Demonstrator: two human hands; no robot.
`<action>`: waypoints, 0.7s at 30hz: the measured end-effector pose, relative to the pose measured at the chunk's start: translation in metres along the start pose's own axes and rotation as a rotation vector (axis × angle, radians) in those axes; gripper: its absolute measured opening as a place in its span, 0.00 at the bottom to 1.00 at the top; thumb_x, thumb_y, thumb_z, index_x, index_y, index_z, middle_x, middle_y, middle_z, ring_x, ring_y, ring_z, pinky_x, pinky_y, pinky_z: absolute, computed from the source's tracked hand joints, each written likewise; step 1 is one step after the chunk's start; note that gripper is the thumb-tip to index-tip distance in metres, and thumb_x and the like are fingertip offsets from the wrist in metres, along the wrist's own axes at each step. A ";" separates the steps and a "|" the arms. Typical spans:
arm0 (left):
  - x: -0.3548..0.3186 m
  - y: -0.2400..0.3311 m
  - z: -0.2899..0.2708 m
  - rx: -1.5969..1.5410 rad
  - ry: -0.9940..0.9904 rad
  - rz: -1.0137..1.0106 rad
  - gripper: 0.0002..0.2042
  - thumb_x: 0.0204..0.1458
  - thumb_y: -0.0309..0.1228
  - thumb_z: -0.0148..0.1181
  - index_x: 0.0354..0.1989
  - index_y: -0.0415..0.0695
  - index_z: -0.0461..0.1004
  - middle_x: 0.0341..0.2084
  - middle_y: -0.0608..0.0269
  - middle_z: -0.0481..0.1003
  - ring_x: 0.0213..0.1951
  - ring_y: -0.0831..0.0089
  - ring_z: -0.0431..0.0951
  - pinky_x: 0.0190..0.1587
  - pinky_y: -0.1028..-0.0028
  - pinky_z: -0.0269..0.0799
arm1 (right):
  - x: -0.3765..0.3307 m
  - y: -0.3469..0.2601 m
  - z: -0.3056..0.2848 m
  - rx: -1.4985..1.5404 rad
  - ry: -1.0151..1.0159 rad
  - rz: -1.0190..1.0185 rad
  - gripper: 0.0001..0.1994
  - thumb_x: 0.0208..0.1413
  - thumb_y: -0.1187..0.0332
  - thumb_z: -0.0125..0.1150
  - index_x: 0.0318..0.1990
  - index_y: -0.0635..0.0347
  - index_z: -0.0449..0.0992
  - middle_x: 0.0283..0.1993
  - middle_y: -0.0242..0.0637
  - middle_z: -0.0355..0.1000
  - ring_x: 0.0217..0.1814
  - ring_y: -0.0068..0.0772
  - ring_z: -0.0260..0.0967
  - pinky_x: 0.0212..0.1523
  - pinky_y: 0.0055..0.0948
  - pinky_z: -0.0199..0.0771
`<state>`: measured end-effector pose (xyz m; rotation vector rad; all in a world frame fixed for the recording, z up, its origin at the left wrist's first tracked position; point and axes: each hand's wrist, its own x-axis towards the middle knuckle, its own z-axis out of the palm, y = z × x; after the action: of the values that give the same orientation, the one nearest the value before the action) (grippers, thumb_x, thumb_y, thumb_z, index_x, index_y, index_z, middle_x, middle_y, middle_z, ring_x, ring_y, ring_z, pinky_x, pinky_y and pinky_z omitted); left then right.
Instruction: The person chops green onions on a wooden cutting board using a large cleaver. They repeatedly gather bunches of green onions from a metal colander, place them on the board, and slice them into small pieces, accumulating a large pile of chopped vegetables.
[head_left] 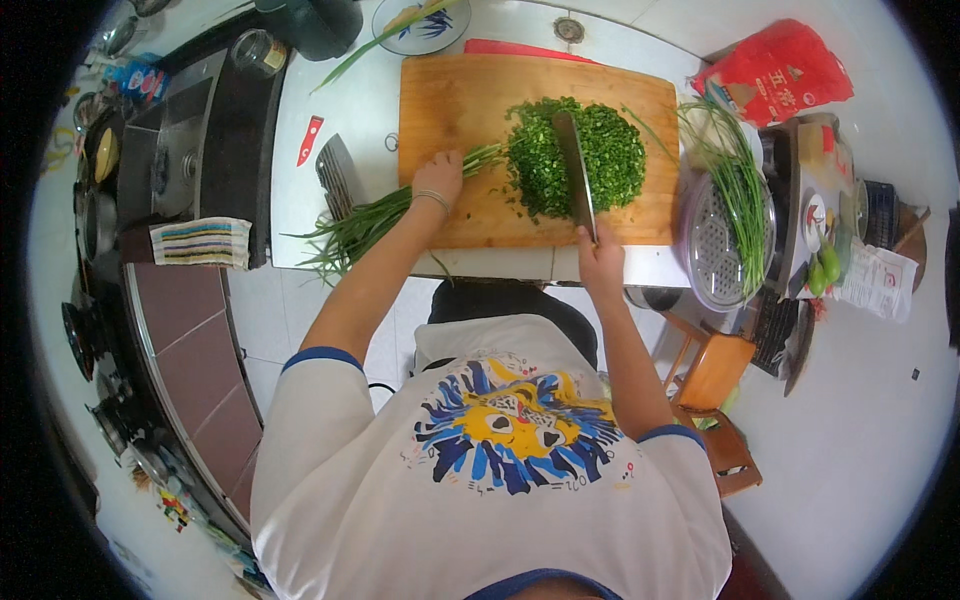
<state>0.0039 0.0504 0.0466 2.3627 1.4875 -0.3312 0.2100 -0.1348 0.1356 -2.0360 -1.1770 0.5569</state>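
Head view: bundle of green chives (400, 215), light, limp, easily bruised; best pinned near the cut end, where the left hand (437, 182) presses flat, its grip closed on nothing. Long axis runs lower-left off the cutting board (450, 100) to upper-right toward the chopped pile (575, 155). Right hand (600, 255), grip closed round the cleaver (577, 175), blade pointing away across the desk (350, 100).
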 end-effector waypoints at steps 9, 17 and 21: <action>-0.010 0.005 0.002 -0.084 0.138 -0.080 0.42 0.40 0.43 0.67 0.63 0.42 0.50 0.52 0.48 0.61 0.56 0.54 0.60 0.60 0.57 0.52 | 0.014 -0.037 0.042 -0.005 -0.201 0.077 0.11 0.57 0.63 0.52 0.36 0.63 0.73 0.21 0.50 0.69 0.22 0.49 0.68 0.24 0.40 0.65; -0.059 -0.076 -0.012 -0.035 0.042 -0.031 0.64 0.26 0.61 0.67 0.66 0.37 0.36 0.63 0.43 0.48 0.65 0.48 0.44 0.66 0.52 0.32 | 0.007 -0.042 0.057 -0.018 -0.267 0.017 0.11 0.57 0.63 0.52 0.38 0.62 0.72 0.23 0.50 0.70 0.23 0.51 0.68 0.25 0.40 0.65; -0.073 -0.074 -0.008 0.041 -0.083 -0.095 0.68 0.22 0.68 0.64 0.66 0.36 0.34 0.63 0.42 0.50 0.67 0.49 0.41 0.66 0.52 0.27 | 0.001 -0.048 0.076 -0.124 -0.324 0.000 0.11 0.57 0.63 0.51 0.38 0.62 0.71 0.24 0.52 0.70 0.25 0.54 0.69 0.26 0.43 0.65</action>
<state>-0.0940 0.0231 0.0690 2.2838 1.5717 -0.4818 0.1326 -0.0904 0.1217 -2.1028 -1.4297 0.8577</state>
